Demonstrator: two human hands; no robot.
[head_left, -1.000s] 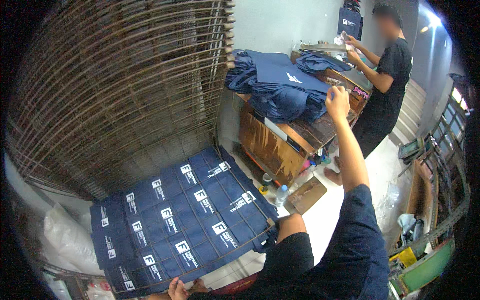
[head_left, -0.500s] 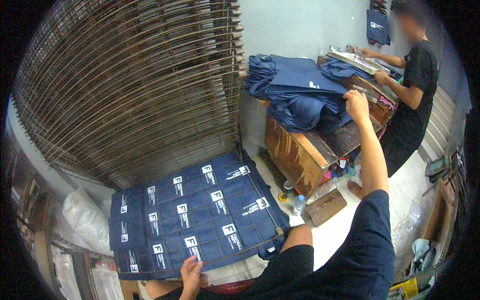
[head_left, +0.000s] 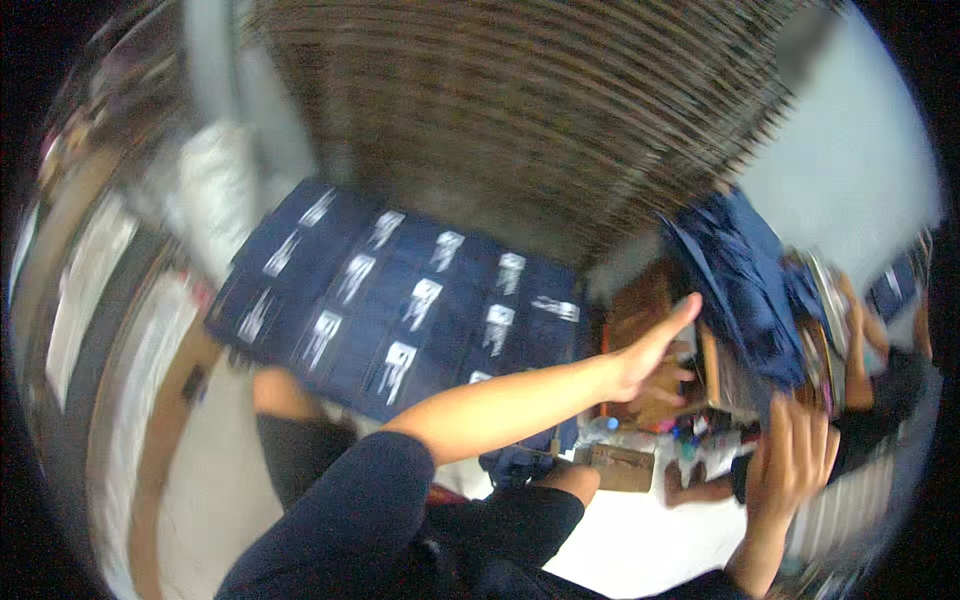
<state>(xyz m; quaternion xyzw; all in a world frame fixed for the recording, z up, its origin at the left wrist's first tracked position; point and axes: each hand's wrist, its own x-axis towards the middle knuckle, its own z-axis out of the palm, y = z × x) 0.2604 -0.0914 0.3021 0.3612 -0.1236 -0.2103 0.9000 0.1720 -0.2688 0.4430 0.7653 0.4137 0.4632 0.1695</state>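
Observation:
A pile of flat navy fabric pieces (head_left: 745,275) lies on a wooden stand at the right. At its near corner is my right hand (head_left: 795,455), fingers together and blurred, apparently gripping the top navy fabric piece. My left hand (head_left: 650,365) reaches across to the pile's left side, open, thumb up and fingers apart, holding nothing. Left of it, navy pieces with white prints (head_left: 425,300) lie in rows on a wire rack level. My left forearm crosses over the near right part of these rows.
Above the rows rises a stack of wire rack levels (head_left: 500,120). A wooden stand (head_left: 640,320) carries the pile; a brown board (head_left: 622,467) lies on the floor. At the far right a co-worker's arm (head_left: 858,345) is near a frame. Clear plastic wrapping (head_left: 215,190) stands at the left.
My view has swung to the right, with blur. My left hand has gone from the rack's near edge across to the pile. My right hand remains at the pile's corner.

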